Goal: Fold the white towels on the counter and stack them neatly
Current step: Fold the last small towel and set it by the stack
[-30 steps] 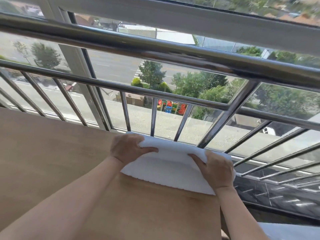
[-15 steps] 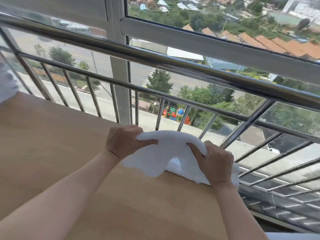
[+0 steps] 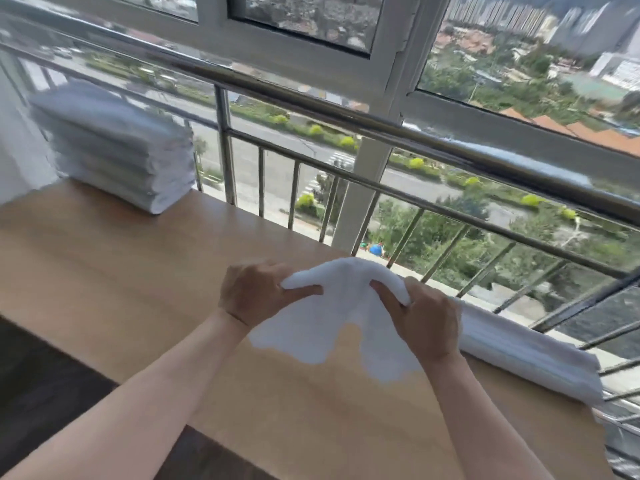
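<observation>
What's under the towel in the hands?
Wooden counter shows below the towel and between its two hanging flaps. The left hand and right hand pinch its top. What the cloth covers is hidden.

Two hands (image 3: 252, 296) (image 3: 427, 323), one held towel (image 3: 343, 282), one spare towel (image 3: 519, 358), one stack (image 3: 110, 147)

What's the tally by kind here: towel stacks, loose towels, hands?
Towel stack: 1, layers too blurred to count
Loose towels: 2, held towel and towel lying at right
Hands: 2, left hand and right hand, both gripping held towel
Total: 5
</observation>
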`<action>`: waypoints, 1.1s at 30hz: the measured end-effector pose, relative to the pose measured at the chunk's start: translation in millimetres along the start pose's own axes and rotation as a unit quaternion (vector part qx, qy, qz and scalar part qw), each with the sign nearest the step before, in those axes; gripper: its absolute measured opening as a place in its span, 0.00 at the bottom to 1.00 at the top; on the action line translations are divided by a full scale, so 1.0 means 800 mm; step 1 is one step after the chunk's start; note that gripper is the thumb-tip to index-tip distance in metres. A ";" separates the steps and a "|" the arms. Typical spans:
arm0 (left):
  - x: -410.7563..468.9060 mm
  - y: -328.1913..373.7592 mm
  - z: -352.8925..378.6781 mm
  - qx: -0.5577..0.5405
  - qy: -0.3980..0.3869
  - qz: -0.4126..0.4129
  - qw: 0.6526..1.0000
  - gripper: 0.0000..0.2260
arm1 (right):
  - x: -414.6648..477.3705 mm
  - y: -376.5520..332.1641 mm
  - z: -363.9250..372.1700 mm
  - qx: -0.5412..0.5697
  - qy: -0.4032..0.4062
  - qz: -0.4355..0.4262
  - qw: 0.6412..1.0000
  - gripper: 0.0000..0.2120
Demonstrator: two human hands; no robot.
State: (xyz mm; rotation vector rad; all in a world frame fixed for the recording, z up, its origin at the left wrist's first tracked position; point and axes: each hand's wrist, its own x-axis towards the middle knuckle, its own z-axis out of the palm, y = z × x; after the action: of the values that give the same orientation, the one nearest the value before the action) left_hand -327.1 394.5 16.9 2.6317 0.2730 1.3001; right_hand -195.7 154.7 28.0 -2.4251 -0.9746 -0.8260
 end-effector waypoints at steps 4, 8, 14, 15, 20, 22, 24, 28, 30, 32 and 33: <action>0.001 -0.072 -0.048 0.008 0.019 0.001 1.000 0.27 | 0.021 -0.091 0.025 0.029 -0.006 0.012 0.999 0.26; 0.016 -0.137 -0.074 0.017 0.021 -0.012 1.000 0.28 | 0.056 -0.159 0.055 0.041 0.026 0.005 0.999 0.23; 0.048 -0.239 -0.092 0.028 0.041 -0.012 0.999 0.29 | 0.120 -0.240 0.116 0.042 0.039 0.026 0.998 0.25; 0.056 -0.258 -0.093 0.030 0.039 -0.010 0.999 0.29 | 0.131 -0.251 0.130 0.041 0.040 0.029 0.998 0.26; 0.101 -0.365 -0.093 0.035 0.031 0.004 0.999 0.28 | 0.196 -0.306 0.202 0.058 0.040 0.035 0.997 0.27; 0.125 -0.405 -0.098 0.030 0.028 0.013 0.999 0.27 | 0.226 -0.330 0.224 0.075 0.040 0.043 0.995 0.28; 0.150 -0.443 -0.109 0.042 0.020 0.027 0.999 0.29 | 0.256 -0.357 0.239 0.084 0.036 0.042 0.995 0.29; 0.199 -0.511 -0.128 0.057 0.015 0.027 0.998 0.31 | 0.320 -0.407 0.259 0.076 0.051 0.036 0.995 0.29; 0.223 -0.534 -0.138 0.048 0.016 0.024 0.998 0.31 | 0.349 -0.427 0.263 0.080 0.048 0.038 0.995 0.31; 0.249 -0.567 -0.146 0.033 0.024 0.032 0.999 0.31 | 0.381 -0.451 0.273 0.064 0.046 0.038 0.996 0.33; 0.263 -0.586 -0.149 0.024 0.026 0.041 0.998 0.31 | 0.398 -0.464 0.278 0.057 0.049 0.040 0.996 0.33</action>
State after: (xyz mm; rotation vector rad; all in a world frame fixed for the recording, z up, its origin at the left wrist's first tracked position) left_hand -333.5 909.7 129.8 2.6789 0.2080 1.4075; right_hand -195.2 683.7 120.8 -2.2883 -0.8591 -0.8290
